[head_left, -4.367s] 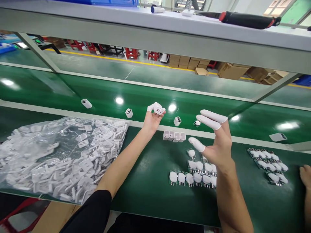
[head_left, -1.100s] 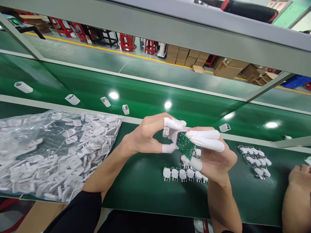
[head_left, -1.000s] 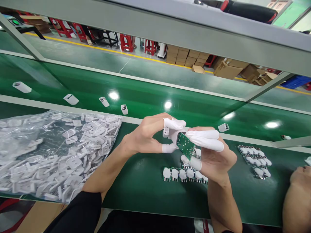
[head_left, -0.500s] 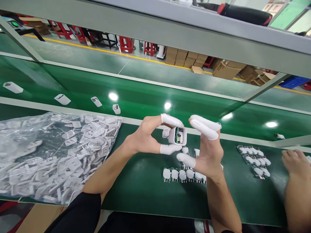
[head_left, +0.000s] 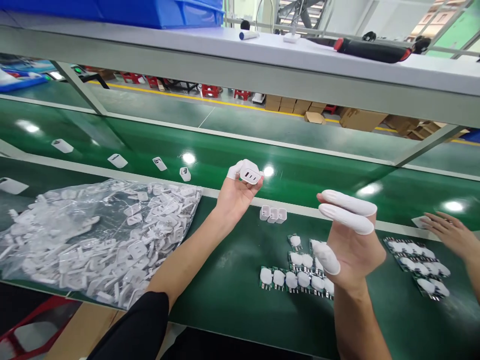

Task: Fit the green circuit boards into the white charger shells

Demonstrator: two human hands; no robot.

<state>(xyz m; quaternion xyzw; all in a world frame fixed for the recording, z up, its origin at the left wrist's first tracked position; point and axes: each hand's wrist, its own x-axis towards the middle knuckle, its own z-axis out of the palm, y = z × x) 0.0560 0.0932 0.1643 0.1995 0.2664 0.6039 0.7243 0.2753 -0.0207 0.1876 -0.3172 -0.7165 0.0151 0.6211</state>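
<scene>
My left hand (head_left: 236, 200) is closed around a white charger housing (head_left: 250, 172), raised over the green conveyor, its port face with several slots turned toward me. White finger cots cover some of my fingers. My right hand (head_left: 352, 235) hangs above the bench with fingers spread and nothing between them. Beneath and left of it lie rows of circuit boards (head_left: 291, 280) topped with white blobs. Three white housings (head_left: 273, 215) stand side by side at the bench's back edge, between my hands.
On the left lies a clear plastic bag (head_left: 112, 240) full of white plastic parts. Several white housings (head_left: 117, 160) rest on the green conveyor (head_left: 318, 185). At right, another person's hand (head_left: 448, 232) touches a white piece, near more circuit boards (head_left: 416, 257). A shelf (head_left: 210, 55) crosses above.
My left hand has lifted the housing forward over the conveyor and turned its port face toward me. My right hand has moved right, away from it. The view has tilted up.
</scene>
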